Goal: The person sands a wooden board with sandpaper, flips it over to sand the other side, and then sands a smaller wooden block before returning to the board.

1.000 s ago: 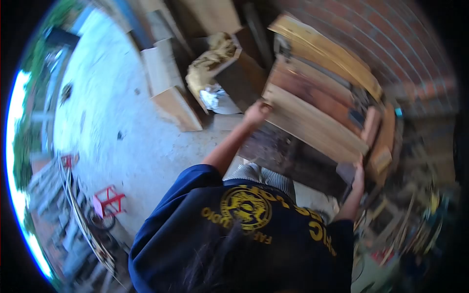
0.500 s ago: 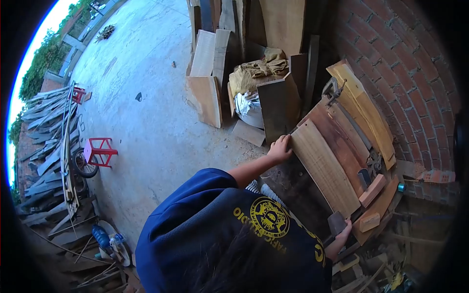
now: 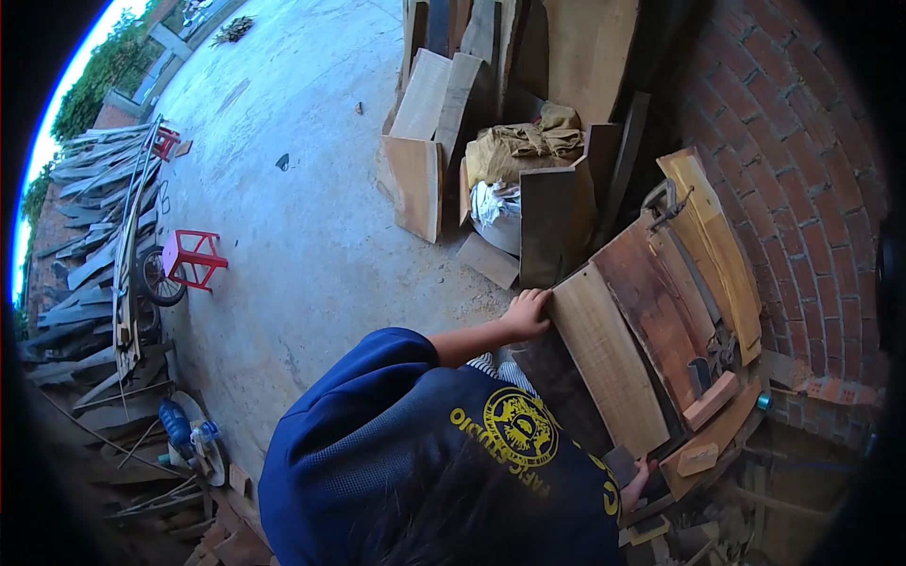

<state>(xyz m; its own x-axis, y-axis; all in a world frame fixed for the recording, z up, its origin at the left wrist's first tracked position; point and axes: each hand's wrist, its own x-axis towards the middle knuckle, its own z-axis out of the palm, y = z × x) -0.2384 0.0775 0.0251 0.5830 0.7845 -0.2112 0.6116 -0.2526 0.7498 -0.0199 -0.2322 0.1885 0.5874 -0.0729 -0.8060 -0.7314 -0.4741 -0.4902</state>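
My left hand [image 3: 526,315] is closed at the far left corner of a light wooden board [image 3: 612,363], its fingers curled by the edge. The board lies flat on the worktop, beside a darker reddish-brown plank [image 3: 658,311]. At the board's near end, my right hand [image 3: 637,484] is partly hidden by my shirt. Its fingers are bent around a dark grey-brown block [image 3: 620,464], whose exact kind I cannot make out.
Past the planks are a metal clamp [image 3: 668,204], a yellowish board [image 3: 717,255] and a brick wall [image 3: 802,189]. Small wood blocks [image 3: 711,401] lie on the right. A bin with sacking [image 3: 524,151] stands ahead among upright boards. A red stool [image 3: 195,258] stands left, near stacked planks [image 3: 90,236].
The whole view has shifted. Both hands and the board sit lower and further left in the picture. My left hand stays at the board's corner, my right by the dark block.
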